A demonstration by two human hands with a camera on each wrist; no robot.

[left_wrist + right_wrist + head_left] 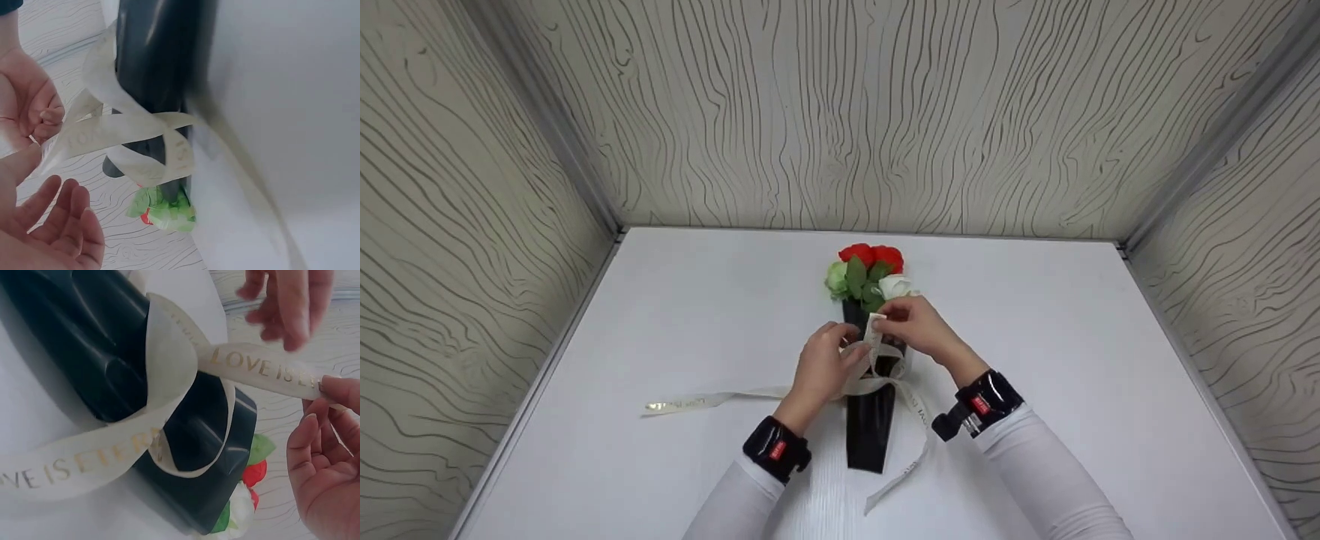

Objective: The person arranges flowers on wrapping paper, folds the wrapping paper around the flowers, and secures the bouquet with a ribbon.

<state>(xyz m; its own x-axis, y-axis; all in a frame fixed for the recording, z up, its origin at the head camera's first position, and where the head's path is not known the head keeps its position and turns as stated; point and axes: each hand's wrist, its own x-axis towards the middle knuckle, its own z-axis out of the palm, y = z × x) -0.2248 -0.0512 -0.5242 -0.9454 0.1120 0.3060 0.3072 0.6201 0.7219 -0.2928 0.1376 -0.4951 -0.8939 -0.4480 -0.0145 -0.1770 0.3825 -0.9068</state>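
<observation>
A bouquet in a black wrapper (868,435) lies on the table with its blooms toward the back wall. Red flowers (889,258), a pale green flower (835,278) and a white flower (894,286) show at its top. A cream ribbon (84,458) with gold lettering loops loosely around the wrapper's middle. My right hand (913,324) pinches a raised length of this ribbon between thumb and fingers, above the wrapper. Just left of that length is my left hand (826,364), its fingers (62,216) relaxed and apart, with nothing gripped between them.
One ribbon tail (682,406) stretches left across the white table (1035,315); another tail (911,471) curves down toward the front. Wood-grain panels (840,112) stand behind and at both sides. Each wrist wears a black camera band (988,399).
</observation>
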